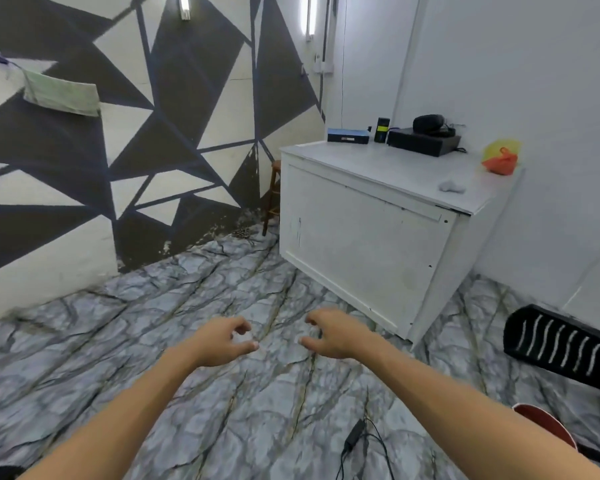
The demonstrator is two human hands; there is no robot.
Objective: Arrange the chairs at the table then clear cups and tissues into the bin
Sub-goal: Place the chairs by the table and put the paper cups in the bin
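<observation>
Both arms reached forward over the marbled grey floor [222,410], bare, nothing held. The left hand [222,341] hung with fingers loosely curled, thumb and forefinger apart with an empty gap between. The right hand [333,336] mirrored it, fingers loosely bent, empty, near the left but not touching.

Task things in sight: a black chair [561,344] with a slotted back at the right edge, only the backrest showing, its long axis running from upper left down to lower right, slots roughly upright. Just below it a red rounded seat edge [541,424], cut off by the right forearm; whether it belonged to the same chair could not be told. A crumpled grey tissue-like wad [451,186] lay on the white cabinet [368,230] top near its front right edge. No cups, bin or table could be made out.

Also on the cabinet top: an orange bag [501,163] with a yellow bag behind it at the right, contents hidden; a black box [423,142] with a dark bundle on top; a dark can [381,129] upright; a blue flat device [347,135]. A wooden stool [273,195] stood tucked between the cabinet and the geometric black-and-white wall [118,150]. A black adapter with cable [355,434] lay on the floor near the right forearm. A green cloth [61,93] hung on the wall at the upper left.
</observation>
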